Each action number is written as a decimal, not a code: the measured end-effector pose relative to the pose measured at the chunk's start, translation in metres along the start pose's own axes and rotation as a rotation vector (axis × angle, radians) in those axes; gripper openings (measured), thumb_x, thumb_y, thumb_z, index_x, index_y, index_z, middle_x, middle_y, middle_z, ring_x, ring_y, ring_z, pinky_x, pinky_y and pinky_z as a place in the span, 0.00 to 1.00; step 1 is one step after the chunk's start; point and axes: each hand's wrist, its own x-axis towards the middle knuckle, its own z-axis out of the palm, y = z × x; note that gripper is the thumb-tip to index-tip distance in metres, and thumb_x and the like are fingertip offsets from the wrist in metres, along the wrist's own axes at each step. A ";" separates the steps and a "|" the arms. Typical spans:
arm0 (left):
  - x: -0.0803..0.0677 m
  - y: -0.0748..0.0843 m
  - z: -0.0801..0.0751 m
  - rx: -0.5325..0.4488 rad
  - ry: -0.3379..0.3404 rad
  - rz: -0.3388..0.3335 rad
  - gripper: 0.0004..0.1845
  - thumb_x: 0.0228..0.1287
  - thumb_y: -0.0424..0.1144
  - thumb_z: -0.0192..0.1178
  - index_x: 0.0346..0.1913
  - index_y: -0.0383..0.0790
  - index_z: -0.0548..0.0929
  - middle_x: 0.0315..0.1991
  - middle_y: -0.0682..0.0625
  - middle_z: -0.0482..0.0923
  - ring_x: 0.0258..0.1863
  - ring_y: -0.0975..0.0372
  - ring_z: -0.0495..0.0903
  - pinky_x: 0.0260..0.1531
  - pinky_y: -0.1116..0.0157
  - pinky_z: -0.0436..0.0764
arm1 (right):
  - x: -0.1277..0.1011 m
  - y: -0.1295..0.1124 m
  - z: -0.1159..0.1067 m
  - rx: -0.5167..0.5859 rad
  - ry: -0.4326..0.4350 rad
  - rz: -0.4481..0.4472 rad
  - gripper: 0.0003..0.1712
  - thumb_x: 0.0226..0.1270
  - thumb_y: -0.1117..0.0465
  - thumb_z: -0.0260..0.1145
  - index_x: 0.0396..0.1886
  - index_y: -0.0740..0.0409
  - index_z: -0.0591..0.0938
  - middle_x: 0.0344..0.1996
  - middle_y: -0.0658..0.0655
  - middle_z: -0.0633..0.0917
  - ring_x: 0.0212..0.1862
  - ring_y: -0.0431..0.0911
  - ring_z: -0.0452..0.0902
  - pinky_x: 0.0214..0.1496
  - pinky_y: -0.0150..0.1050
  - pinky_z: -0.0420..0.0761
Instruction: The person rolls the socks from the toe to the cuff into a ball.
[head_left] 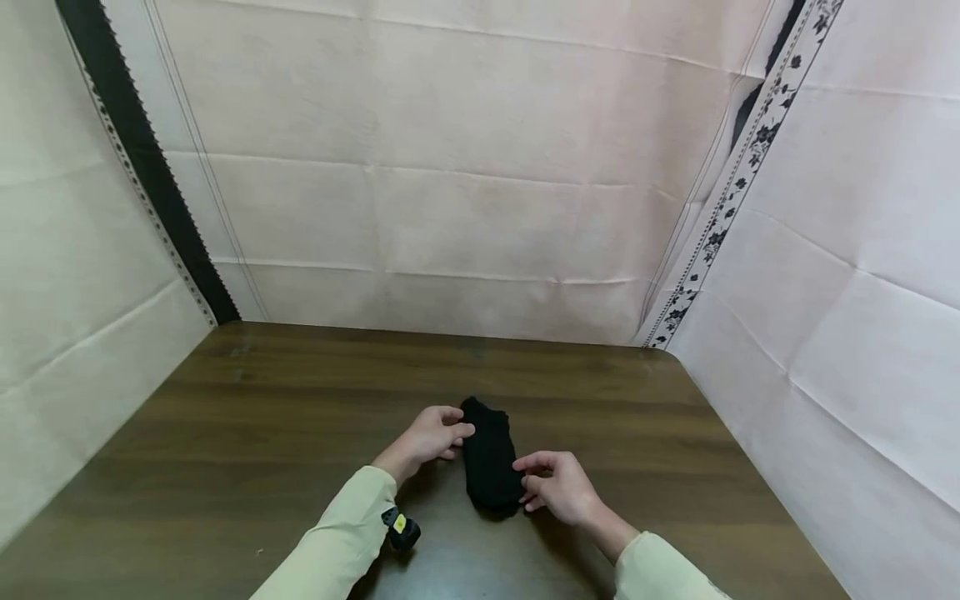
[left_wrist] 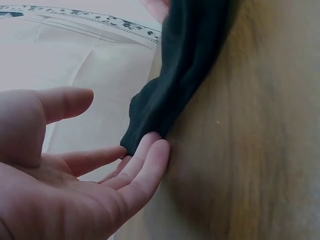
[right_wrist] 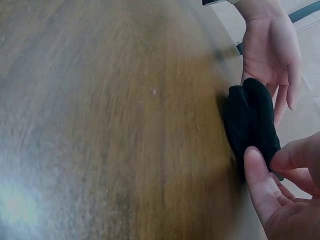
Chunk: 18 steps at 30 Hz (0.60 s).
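A folded black sock (head_left: 489, 458) lies lengthwise on the wooden table, in the middle of the head view. My left hand (head_left: 433, 435) is at its upper left edge. In the left wrist view, the straight fingers (left_wrist: 157, 155) of that hand touch the end of the sock, while the thumb (left_wrist: 72, 102) stands apart from it. My right hand (head_left: 562, 485) is at the lower right edge. In the right wrist view it pinches the near end of the sock between thumb and fingers (right_wrist: 256, 167), with the left hand beyond the far end.
The brown wood-grain table (head_left: 315, 392) spreads around the hands. White creased cloth (head_left: 487, 208) hangs behind it and along both sides, with a floral border strip (head_left: 720, 233) at the right corner. A black wrist device (head_left: 402, 530) sits on the left sleeve.
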 end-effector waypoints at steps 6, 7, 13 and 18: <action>-0.005 -0.005 -0.003 0.081 -0.025 0.032 0.29 0.71 0.41 0.62 0.68 0.27 0.70 0.58 0.37 0.77 0.44 0.54 0.82 0.43 0.57 0.83 | -0.001 0.002 -0.001 -0.044 -0.014 -0.034 0.13 0.66 0.78 0.59 0.48 0.75 0.82 0.38 0.63 0.84 0.29 0.51 0.84 0.32 0.44 0.85; -0.007 -0.005 -0.005 0.107 -0.024 0.048 0.29 0.71 0.41 0.62 0.68 0.28 0.71 0.60 0.36 0.76 0.46 0.52 0.81 0.46 0.55 0.82 | -0.001 0.002 0.000 -0.068 -0.013 -0.044 0.12 0.66 0.77 0.60 0.48 0.74 0.82 0.37 0.62 0.84 0.29 0.51 0.83 0.31 0.43 0.85; -0.028 0.001 -0.013 0.309 0.010 0.188 0.23 0.69 0.38 0.65 0.63 0.33 0.78 0.61 0.37 0.71 0.54 0.48 0.76 0.50 0.48 0.78 | -0.002 -0.006 0.002 -0.348 0.074 -0.170 0.11 0.67 0.72 0.64 0.47 0.63 0.86 0.35 0.54 0.82 0.31 0.43 0.79 0.33 0.35 0.80; -0.049 0.010 -0.003 0.467 -0.034 0.313 0.16 0.68 0.39 0.67 0.55 0.39 0.83 0.53 0.45 0.76 0.53 0.49 0.76 0.52 0.48 0.77 | -0.009 -0.013 -0.005 -0.507 0.094 -0.291 0.09 0.68 0.66 0.68 0.45 0.56 0.88 0.40 0.49 0.80 0.36 0.40 0.78 0.38 0.36 0.80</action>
